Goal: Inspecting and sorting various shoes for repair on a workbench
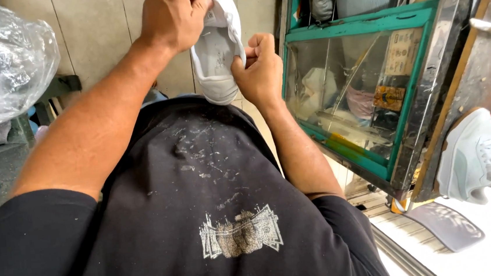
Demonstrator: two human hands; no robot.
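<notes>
Above the person's lap, the left hand (173,15) clamps the white shoe (215,53) while the right hand (258,67) pinches its edge; it looks light, pliable, best gripped around the body.

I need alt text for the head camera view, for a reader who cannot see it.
Seen from above, a person in a black shirt holds a white shoe in both hands, the left hand gripping its top and the right hand pinching its edge. A green-framed glass cabinet stands to the right, with another pale sneaker beyond it.
</notes>
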